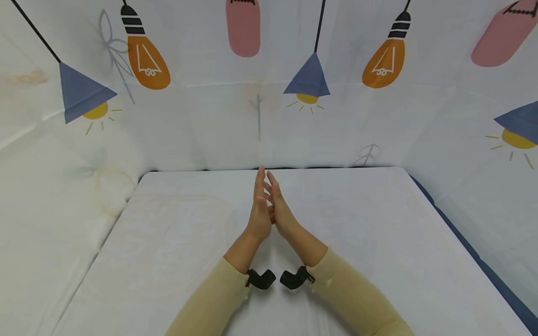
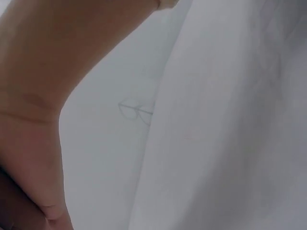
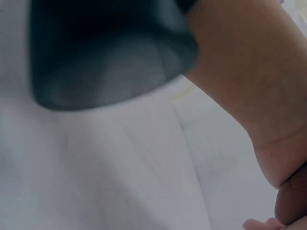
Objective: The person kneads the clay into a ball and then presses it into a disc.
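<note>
A white backdrop cloth [image 1: 201, 121], printed with blue lamps [image 1: 308, 79] and orange bulbs [image 1: 149, 65], spread across the head view beyond a white table [image 1: 168, 261]. Two pale yellow sleeves [image 1: 210, 298] came in from the near side; the wrist views showed mostly bare skin instead. Over the middle of the table, the left hand [image 1: 258, 212] and right hand [image 1: 284, 212] met palm to palm, fingers straight and uncurled, touching each other; only the head view showed both so fully, the wrist views catching just cut-off parts. Two small black devices [image 1: 261, 280] sat at the wrists. The right wrist view alone held a big blurred dark shape [image 3: 105, 57]; the left wrist view showed a faint leaf print [image 2: 136, 111] close up.
</note>
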Motion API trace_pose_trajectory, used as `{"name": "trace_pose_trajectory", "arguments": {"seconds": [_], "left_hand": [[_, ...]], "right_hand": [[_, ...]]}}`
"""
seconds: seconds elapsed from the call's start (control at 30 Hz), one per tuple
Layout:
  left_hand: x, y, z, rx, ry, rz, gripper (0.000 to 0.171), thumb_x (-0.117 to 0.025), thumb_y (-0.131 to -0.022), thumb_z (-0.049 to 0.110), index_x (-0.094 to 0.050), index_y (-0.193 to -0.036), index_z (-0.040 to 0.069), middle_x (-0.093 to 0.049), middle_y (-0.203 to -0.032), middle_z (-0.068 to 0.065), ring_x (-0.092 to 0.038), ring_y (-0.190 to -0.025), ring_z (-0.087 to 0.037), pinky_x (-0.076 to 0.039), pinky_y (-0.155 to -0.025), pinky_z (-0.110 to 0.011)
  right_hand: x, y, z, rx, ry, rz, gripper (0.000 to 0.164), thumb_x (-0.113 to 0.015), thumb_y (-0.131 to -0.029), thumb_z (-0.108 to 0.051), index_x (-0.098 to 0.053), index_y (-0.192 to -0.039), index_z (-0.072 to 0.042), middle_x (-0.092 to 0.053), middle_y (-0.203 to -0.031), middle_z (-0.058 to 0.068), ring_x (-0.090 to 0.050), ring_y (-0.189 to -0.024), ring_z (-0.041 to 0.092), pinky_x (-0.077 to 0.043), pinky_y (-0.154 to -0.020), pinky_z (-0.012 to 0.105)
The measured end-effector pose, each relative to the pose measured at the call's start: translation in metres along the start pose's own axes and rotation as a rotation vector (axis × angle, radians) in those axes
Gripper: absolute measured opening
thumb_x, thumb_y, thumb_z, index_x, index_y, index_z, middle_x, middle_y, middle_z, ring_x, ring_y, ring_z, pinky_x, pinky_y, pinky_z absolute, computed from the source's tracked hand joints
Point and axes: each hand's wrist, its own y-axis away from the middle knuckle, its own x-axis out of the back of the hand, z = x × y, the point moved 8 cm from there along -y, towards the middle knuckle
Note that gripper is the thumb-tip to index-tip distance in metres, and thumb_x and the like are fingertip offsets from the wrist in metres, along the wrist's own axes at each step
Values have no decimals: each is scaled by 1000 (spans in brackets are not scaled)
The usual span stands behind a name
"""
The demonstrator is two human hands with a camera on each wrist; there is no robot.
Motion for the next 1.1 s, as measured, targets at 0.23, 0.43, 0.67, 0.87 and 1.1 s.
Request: {"name": "trace_pose_trajectory", "arguments": {"seconds": [0.23,0.43,0.67,0.87,1.1], "left_hand": [[8,-6,-17,202,120,54,106,-14,-74,96,2,-161,36,-3,-167,-5,-37,-135,-33,-48,-60,-25],[3,-6,-26,300,195,28,107,-17,-77,95,1,-162,32,-5,-167,-8,-19,-149,-26,-42,-86,-25],[-13,0,-34,357,285,-87,95,-11,-88,85,-3,-162,27,-33,-157,-18,-40,-55,1,-29,-45,-16],[-21,4,-31,364,205,-123,97,-6,-88,85,-9,-162,22,-66,-82,-6,-58,-76,-10,-45,-68,-27],[-24,8,-25,301,174,-129,92,-7,-91,83,-10,-162,25,-12,-167,-5,-19,-150,-33,-19,-111,-69]], "right_hand": [[-7,8,-17,154,3,-29,88,-18,-94,-80,-7,-163,-27,-19,-166,8,-18,-151,27,-26,-116,56],[-5,11,-33,322,4,-25,99,-20,-91,-83,-3,-162,-16,-18,-165,12,-16,-152,25,-14,-121,49],[3,13,-45,364,55,27,105,-23,-86,-88,-3,-162,-19,-18,-166,8,-14,-152,25,-14,-116,60],[14,8,-52,393,78,100,102,-27,-88,-86,-6,-162,-17,-21,-165,7,-18,-151,23,-17,-118,56],[31,-1,-55,432,84,222,96,-32,-93,-79,-15,-160,-12,-29,-162,11,-25,-149,19,-19,-120,42]]}}
